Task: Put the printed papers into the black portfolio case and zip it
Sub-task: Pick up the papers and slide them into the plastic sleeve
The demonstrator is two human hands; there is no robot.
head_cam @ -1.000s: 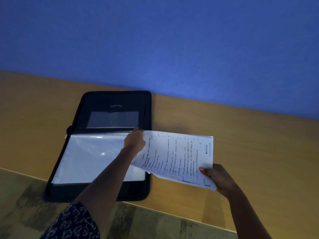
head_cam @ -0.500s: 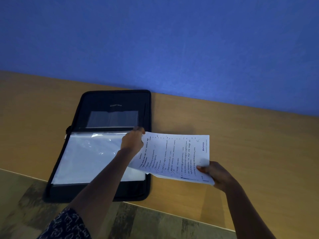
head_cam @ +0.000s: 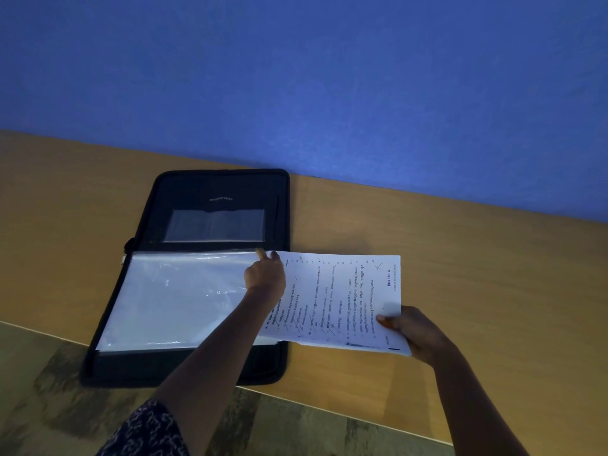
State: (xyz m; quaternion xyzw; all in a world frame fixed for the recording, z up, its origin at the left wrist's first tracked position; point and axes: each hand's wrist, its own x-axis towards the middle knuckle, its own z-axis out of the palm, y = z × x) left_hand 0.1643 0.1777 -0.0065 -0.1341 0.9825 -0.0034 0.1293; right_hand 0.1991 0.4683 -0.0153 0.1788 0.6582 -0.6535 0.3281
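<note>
The black portfolio case (head_cam: 217, 192) lies open on the wooden table, its lid flat toward the wall. A clear plastic sleeve (head_cam: 174, 297) covers its near half. My left hand (head_cam: 265, 274) pinches the sleeve's far right corner, where the printed papers (head_cam: 342, 301) meet it. My right hand (head_cam: 414, 330) grips the papers at their near right corner. The sheets hang just right of the case, their left edge over its right side. I cannot tell whether that edge is inside the sleeve.
A blue wall (head_cam: 329, 93) rises right behind the case. The table's (head_cam: 477, 274) front edge runs diagonally below my arms, with a patterned floor (head_cam: 296, 429) beneath.
The papers have shifted a little left toward the case, and my right hand followed them. My left hand stays at the sleeve's corner.
</note>
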